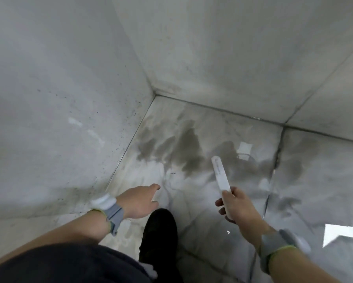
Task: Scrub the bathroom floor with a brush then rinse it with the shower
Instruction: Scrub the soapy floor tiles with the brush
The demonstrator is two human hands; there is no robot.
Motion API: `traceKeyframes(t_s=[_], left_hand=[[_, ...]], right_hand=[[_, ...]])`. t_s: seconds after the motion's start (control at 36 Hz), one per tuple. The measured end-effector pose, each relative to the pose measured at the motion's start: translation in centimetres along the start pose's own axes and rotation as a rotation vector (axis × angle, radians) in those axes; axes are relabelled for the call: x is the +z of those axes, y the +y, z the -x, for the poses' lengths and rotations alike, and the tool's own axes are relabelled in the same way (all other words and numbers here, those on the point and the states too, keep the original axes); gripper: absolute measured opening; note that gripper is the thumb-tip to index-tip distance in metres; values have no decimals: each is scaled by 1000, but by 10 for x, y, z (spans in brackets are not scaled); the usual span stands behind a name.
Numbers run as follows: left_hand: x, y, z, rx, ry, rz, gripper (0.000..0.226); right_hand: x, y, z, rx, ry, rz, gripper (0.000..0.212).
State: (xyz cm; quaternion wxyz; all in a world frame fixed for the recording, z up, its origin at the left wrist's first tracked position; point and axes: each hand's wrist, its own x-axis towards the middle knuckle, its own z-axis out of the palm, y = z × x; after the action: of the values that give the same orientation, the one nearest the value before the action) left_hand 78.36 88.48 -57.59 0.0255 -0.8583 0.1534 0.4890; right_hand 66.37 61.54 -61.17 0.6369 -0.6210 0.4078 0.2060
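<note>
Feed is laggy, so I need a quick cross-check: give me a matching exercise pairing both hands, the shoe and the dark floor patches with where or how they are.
Things:
1. left hand
2. right hand
3. black shoe
4. dark wet patches

States or places:
A. on the floor tiles toward the corner
B. grips the white brush handle
C. holds nothing, fingers extended
D. bottom centre, between the two arms

Pairs: 1-C, 2-B, 3-D, 4-A
</note>
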Motion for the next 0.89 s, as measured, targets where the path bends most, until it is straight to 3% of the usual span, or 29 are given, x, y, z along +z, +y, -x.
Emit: traceKeyframes(t_s=[0.14,0.25,0.39,0.47,0.69,0.78,0.89], left_hand=[[10,-20,-34,-86,129,-244,49],[20,-31,-51,-256,280,-219,42],[52,-46,-83,-490,362,-37,46],[76,-43,-92,-505,380,99,66],[95,-77,-86,-358,615,270,52],[103,-85,-88,-343,627,281,61],[106,-84,-87,-307,631,285,63]], right_hand=[[-9,10,-4,87,-43,110,13],[-5,18,-5,47,0,334,16],[47,4,-37,9,48,625,45],[101,-10,-55,-29,-20,731,51],[254,-29,-107,-384,-228,999,45],[263,-59,-141,-504,-282,1087,46],[223,-133,-214,-354,-113,980,60]])
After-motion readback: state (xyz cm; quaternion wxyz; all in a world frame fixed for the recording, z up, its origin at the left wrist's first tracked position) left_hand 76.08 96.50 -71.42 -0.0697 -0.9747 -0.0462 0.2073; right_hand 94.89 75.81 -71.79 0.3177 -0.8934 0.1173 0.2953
